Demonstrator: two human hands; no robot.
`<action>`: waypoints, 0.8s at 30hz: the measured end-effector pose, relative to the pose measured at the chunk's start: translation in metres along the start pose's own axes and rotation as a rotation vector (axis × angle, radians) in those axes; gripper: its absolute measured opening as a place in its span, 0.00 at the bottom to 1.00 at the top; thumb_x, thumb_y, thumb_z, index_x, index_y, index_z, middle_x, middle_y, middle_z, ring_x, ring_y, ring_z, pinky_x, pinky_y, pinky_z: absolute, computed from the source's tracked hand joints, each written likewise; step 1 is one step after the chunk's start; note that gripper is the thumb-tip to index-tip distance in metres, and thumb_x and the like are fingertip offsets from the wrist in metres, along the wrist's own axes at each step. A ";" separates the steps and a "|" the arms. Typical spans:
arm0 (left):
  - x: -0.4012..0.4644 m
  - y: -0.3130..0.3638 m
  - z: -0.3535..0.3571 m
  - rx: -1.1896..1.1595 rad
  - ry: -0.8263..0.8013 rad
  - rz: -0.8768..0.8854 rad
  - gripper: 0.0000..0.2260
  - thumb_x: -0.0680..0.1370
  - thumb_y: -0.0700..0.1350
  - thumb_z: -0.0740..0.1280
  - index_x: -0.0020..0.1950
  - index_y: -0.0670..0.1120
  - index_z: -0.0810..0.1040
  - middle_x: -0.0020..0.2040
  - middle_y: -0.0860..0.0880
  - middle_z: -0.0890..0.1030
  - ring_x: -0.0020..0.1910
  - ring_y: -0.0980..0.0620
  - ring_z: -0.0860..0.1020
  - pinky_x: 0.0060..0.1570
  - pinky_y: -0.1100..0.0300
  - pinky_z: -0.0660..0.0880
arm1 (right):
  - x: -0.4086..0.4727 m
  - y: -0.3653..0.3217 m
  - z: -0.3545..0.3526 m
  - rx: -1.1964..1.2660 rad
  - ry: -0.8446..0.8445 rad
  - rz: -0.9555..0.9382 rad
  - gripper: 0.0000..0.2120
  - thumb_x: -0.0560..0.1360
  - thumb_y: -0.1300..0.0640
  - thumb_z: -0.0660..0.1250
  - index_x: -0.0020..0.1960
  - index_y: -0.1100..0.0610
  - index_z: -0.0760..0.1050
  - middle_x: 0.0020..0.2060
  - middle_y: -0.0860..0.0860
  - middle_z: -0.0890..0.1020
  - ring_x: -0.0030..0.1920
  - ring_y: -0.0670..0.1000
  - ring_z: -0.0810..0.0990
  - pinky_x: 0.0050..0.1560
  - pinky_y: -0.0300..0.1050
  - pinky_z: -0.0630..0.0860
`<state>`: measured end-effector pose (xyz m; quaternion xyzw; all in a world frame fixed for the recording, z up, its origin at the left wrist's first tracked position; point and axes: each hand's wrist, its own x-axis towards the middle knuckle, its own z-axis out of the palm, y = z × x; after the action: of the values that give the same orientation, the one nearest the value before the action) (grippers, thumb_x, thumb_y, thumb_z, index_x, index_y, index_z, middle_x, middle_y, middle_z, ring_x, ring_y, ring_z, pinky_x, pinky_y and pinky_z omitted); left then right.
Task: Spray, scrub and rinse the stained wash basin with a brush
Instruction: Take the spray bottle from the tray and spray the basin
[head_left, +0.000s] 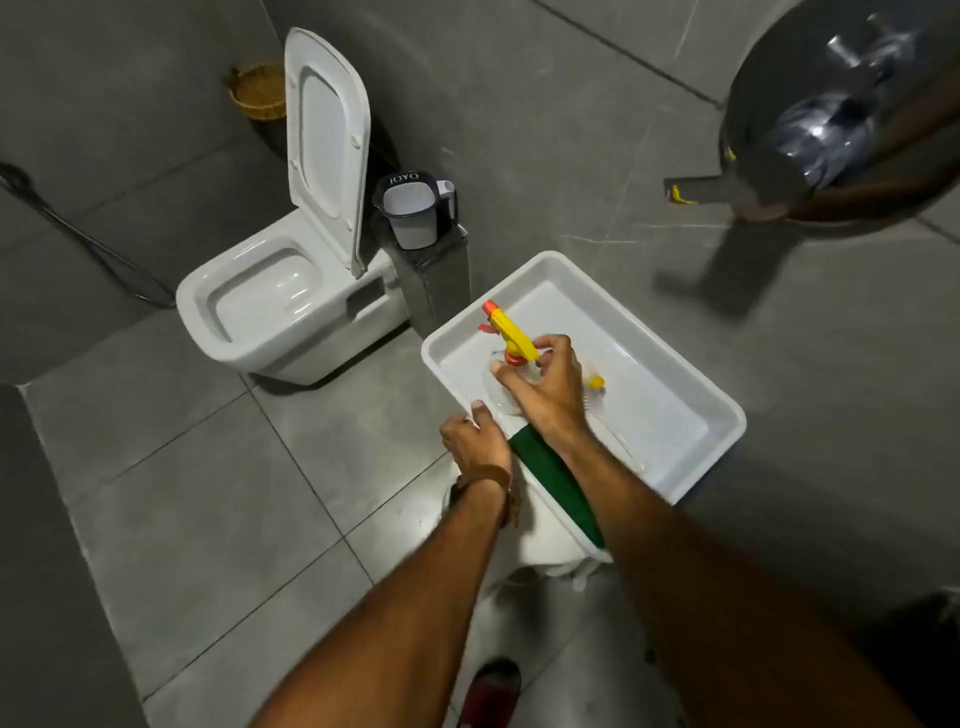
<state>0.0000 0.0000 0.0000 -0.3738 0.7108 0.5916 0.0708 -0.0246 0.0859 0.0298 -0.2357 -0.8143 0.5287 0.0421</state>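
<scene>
right hand wrapped around the clear body of the spray bottle, fingers curled over the shoulder just behind the yellow and orange trigger head, thumb under the neck; bottle held low inside the wash basin, nozzle aimed past the fingertips toward the far left corner. left hand clamped on the near rim, thumb on top of the edge, other fingers hidden below it, so not clear how tightly closed. green strip, perhaps a scrub pad, draped over the rim between the two wrists. small yellow piece just beyond the right knuckles, possibly part of the brush; too blurred to be sure. probably the spraying step, early in the task. best done by shifting the index finger forward onto the trigger, tilting the nozzle down at the basin floor ahead of the fingertips, sweeping corner to corner, keeping the left grip firm so the basin stays steady. stains not discernible against the white.
</scene>
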 end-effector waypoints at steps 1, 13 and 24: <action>-0.005 -0.003 0.008 -0.032 0.008 -0.019 0.18 0.81 0.50 0.61 0.64 0.38 0.71 0.63 0.40 0.74 0.60 0.39 0.75 0.60 0.53 0.72 | 0.007 -0.002 0.007 0.015 -0.010 -0.022 0.27 0.66 0.42 0.77 0.59 0.47 0.69 0.55 0.50 0.78 0.56 0.53 0.74 0.58 0.51 0.74; 0.000 -0.057 0.056 -0.077 0.045 0.061 0.17 0.84 0.44 0.55 0.73 0.49 0.62 0.64 0.44 0.78 0.60 0.41 0.78 0.63 0.48 0.75 | 0.047 0.019 0.034 0.144 -0.195 -0.241 0.20 0.79 0.57 0.66 0.68 0.44 0.75 0.56 0.38 0.83 0.59 0.42 0.81 0.61 0.34 0.75; -0.051 -0.007 0.030 0.116 -0.006 0.296 0.24 0.85 0.43 0.51 0.80 0.41 0.52 0.81 0.46 0.51 0.80 0.47 0.54 0.76 0.59 0.52 | -0.010 -0.026 -0.077 0.261 0.002 -0.172 0.18 0.76 0.52 0.67 0.59 0.31 0.78 0.56 0.38 0.84 0.59 0.43 0.82 0.62 0.56 0.79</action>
<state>0.0300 0.0496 0.0138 -0.2584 0.7908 0.5549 0.0066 -0.0001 0.1382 0.0878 -0.1583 -0.7558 0.6242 0.1184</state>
